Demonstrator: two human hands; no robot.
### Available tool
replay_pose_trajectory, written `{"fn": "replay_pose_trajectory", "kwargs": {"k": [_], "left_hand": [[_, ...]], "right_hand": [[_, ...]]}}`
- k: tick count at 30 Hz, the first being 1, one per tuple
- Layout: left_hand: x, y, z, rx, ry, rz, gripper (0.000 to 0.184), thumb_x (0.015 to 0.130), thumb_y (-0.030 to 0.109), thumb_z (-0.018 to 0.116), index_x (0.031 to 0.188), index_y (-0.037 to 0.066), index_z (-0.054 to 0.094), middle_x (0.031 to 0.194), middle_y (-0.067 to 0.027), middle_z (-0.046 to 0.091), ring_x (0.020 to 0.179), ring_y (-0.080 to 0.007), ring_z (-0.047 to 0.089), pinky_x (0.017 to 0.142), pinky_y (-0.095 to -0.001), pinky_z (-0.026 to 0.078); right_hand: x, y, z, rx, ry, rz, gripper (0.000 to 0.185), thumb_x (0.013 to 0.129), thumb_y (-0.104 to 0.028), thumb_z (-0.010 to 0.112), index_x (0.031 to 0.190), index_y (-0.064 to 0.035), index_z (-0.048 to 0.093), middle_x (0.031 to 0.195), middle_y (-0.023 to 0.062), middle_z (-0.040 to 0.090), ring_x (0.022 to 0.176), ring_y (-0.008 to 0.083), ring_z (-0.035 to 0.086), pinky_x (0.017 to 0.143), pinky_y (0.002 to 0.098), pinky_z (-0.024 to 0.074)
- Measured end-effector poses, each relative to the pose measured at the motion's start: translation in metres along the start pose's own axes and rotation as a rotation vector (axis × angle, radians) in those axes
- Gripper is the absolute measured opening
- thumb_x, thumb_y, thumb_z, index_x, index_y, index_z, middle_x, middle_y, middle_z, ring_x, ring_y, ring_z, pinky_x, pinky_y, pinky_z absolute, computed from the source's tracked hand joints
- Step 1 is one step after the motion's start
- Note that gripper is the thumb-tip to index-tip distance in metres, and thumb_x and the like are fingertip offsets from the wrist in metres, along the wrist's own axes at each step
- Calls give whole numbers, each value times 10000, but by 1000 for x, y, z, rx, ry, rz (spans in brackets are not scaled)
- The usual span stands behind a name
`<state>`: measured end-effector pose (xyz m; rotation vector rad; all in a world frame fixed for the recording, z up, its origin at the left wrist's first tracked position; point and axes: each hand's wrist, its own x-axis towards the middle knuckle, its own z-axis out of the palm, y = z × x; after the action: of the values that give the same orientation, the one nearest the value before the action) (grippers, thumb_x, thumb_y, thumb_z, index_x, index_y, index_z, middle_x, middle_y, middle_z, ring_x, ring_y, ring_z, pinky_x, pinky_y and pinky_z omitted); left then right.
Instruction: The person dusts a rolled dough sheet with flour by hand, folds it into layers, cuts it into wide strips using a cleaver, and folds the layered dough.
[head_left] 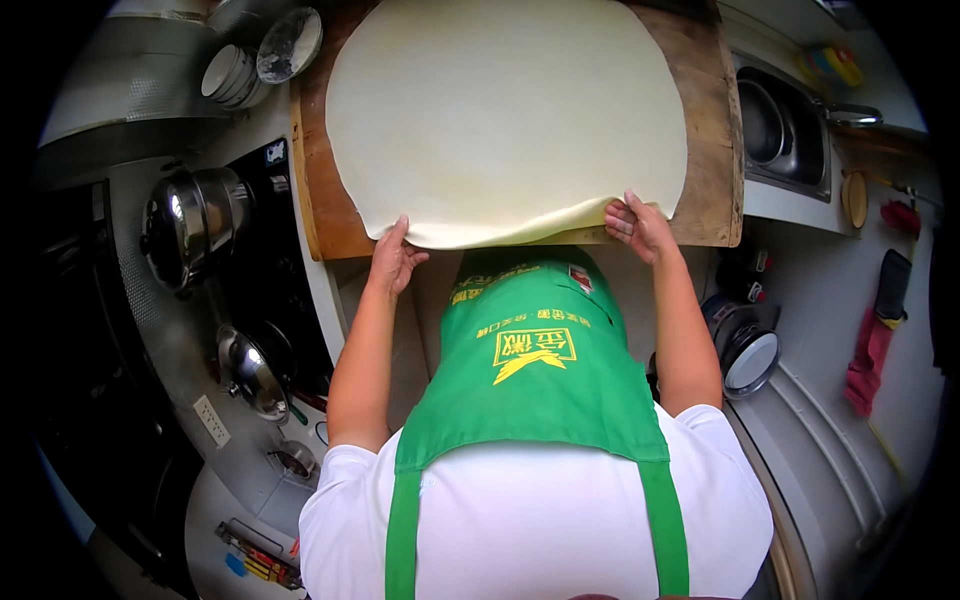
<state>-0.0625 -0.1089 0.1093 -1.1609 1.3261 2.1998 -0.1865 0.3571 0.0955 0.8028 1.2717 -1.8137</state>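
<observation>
The green cloth apron with yellow print [540, 405] lies over a white shirt [560, 530], close to the near edge of the brown wooden board [708, 190]. Across that edge, the left hand [398, 258] and right hand [640, 228], set well apart, pinch the broad, pale dough sheet [510, 110], its rim raised by the right; bare wood borders both sides. Beyond the left edge stand a shiny steel pot [195, 225] and stacked white bowls [232, 76]; beyond the right, a metal sink [808, 150].
</observation>
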Motion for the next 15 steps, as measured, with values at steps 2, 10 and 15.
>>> {"fn": "replay_pose_trajectory", "kwargs": {"k": [2,10,15], "left_hand": [[43,21,8,-97,27,-12,360,1024,408,634,1156,72,632,995,-70,726,878,-184,731,672,-310,612],[186,153,90,-173,223,9,371,1059,355,579,1133,-8,585,1018,-141,701,920,-254,728,701,-314,618],[261,249,118,-84,194,188,343,1071,312,554,1121,-27,578,1004,-139,704,847,-240,737,673,-305,621]], "right_hand": [[34,-29,17,-80,97,7,459,1043,-432,591,1184,2,636,1099,98,734,950,191,720,849,346,608],[158,-197,103,-123,297,-108,364,1066,-347,555,1154,-10,659,1089,106,745,882,184,733,777,313,625],[216,-280,147,-53,311,-343,320,1067,-306,563,1140,-9,659,1075,97,740,885,188,731,736,305,617]]}}
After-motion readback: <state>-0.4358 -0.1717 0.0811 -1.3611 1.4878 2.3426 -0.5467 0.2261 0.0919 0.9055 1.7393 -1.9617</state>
